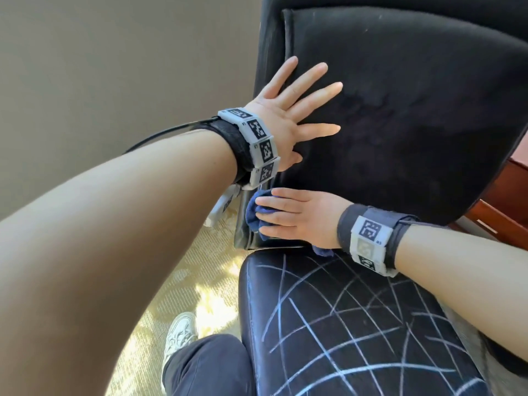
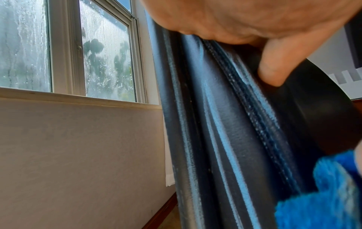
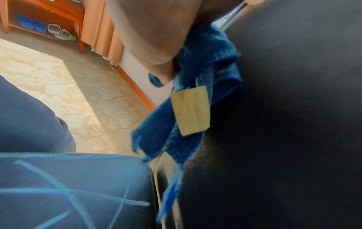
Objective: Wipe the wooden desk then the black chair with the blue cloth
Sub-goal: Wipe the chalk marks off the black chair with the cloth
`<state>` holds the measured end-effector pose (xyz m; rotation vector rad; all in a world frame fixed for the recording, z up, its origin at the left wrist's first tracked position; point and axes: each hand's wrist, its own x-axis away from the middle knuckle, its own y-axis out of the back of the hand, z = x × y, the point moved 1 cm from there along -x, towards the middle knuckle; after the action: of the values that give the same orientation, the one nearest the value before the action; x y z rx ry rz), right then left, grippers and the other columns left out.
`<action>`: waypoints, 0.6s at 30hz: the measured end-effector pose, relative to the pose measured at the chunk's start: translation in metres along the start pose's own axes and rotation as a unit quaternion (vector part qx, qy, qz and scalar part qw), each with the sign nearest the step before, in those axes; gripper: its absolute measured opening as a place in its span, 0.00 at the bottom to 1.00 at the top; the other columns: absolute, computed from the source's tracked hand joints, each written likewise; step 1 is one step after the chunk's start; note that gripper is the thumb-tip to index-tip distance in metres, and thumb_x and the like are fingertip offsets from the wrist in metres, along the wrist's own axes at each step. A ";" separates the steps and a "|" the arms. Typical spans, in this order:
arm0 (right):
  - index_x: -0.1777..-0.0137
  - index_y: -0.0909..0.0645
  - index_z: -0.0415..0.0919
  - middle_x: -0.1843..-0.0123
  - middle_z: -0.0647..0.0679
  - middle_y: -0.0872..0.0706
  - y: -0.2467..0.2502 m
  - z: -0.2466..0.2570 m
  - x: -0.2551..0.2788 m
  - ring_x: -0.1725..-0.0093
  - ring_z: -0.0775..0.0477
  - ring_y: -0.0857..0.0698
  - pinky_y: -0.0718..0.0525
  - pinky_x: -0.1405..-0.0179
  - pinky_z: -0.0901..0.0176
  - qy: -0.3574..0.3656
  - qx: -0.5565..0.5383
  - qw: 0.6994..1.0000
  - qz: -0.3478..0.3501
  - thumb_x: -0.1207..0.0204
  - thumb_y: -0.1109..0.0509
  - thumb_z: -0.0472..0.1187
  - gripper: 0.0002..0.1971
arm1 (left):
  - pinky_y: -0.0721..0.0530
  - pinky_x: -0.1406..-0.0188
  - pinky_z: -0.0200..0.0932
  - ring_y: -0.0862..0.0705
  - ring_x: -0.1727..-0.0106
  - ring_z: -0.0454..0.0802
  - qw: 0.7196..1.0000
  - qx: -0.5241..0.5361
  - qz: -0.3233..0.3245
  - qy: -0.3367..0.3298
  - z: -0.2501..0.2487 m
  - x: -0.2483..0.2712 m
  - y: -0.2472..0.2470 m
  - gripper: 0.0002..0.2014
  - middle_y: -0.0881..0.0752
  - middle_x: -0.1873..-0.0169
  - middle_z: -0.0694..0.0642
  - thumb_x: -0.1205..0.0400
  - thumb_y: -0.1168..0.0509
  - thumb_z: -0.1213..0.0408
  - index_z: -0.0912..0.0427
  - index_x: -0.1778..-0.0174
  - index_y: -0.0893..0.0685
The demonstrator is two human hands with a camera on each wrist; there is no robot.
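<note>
The black chair stands in front of me, its backrest (image 1: 414, 110) upright and its seat (image 1: 343, 324) crossed by pale chalk lines. My left hand (image 1: 288, 115) lies flat on the backrest near its left edge, fingers spread and straight. Lower down, my right hand (image 1: 297, 215) presses the bunched blue cloth (image 1: 253, 212) against the bottom left corner of the backrest with straight fingers. A corner of the cloth hangs under the palm. The right wrist view shows the cloth (image 3: 205, 62) and its tan label (image 3: 191, 110) beside the backrest (image 3: 293, 124). The wooden desk (image 1: 503, 207) shows at the right edge.
A beige wall (image 1: 114, 81) and patterned carpet (image 1: 185, 281) lie left of the chair. My white shoe (image 1: 180, 335) and dark trouser leg (image 1: 205, 367) are by the seat's front. A window (image 2: 105, 62) is above the wall. A wooden shelf holds slippers (image 3: 39, 26).
</note>
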<state>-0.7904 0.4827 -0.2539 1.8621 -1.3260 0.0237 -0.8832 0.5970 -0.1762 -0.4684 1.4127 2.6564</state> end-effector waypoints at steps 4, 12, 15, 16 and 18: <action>0.42 0.13 0.47 0.40 0.50 0.14 -0.005 0.015 -0.023 0.33 0.45 0.20 0.41 0.25 0.48 -0.014 -0.014 1.000 0.006 0.27 0.43 0.40 0.20 | 0.71 0.27 0.67 0.66 0.19 0.66 1.000 0.003 -0.007 -0.001 0.003 -0.001 -0.004 0.35 0.64 0.18 0.55 0.21 0.42 0.41 0.35 0.19 0.48; 0.58 0.29 0.53 0.63 0.65 0.20 -0.081 0.075 -0.112 0.61 0.69 0.21 0.23 0.59 0.76 -0.211 -0.136 0.967 -0.049 0.25 0.50 0.41 0.10 | 0.66 0.25 0.69 0.60 0.18 0.67 0.998 0.019 -0.053 -0.026 0.008 -0.003 -0.014 0.34 0.57 0.17 0.58 0.22 0.38 0.43 0.38 0.20 0.40; 0.57 0.35 0.72 0.71 0.73 0.20 -0.134 0.101 -0.125 0.74 0.77 0.22 0.25 0.82 0.78 -0.313 -0.358 0.878 -0.047 0.30 0.48 0.68 0.06 | 0.65 0.26 0.69 0.59 0.18 0.68 0.997 0.026 -0.070 -0.034 0.009 -0.007 -0.016 0.34 0.55 0.17 0.58 0.23 0.37 0.44 0.39 0.21 0.39; 0.63 0.30 0.74 0.76 0.72 0.21 -0.160 0.113 -0.131 0.79 0.75 0.23 0.32 0.88 0.75 -0.308 -0.384 0.869 -0.046 0.39 0.44 0.73 0.10 | 0.65 0.25 0.69 0.58 0.18 0.68 0.996 0.027 -0.072 -0.035 0.009 -0.008 -0.017 0.34 0.55 0.17 0.59 0.24 0.36 0.44 0.39 0.21 0.38; 0.71 0.25 0.74 0.80 0.72 0.23 -0.186 0.135 -0.140 0.83 0.73 0.26 0.42 0.86 0.73 -0.281 -0.376 0.882 -0.036 0.50 0.38 0.76 0.12 | 0.65 0.25 0.69 0.58 0.18 0.68 0.996 0.025 -0.075 -0.036 0.008 -0.009 -0.019 0.34 0.54 0.17 0.59 0.24 0.36 0.44 0.39 0.21 0.38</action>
<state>-0.7627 0.5253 -0.5182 1.2580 -1.3536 -1.0000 -0.8721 0.6144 -0.1842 -0.4485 1.3634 2.4886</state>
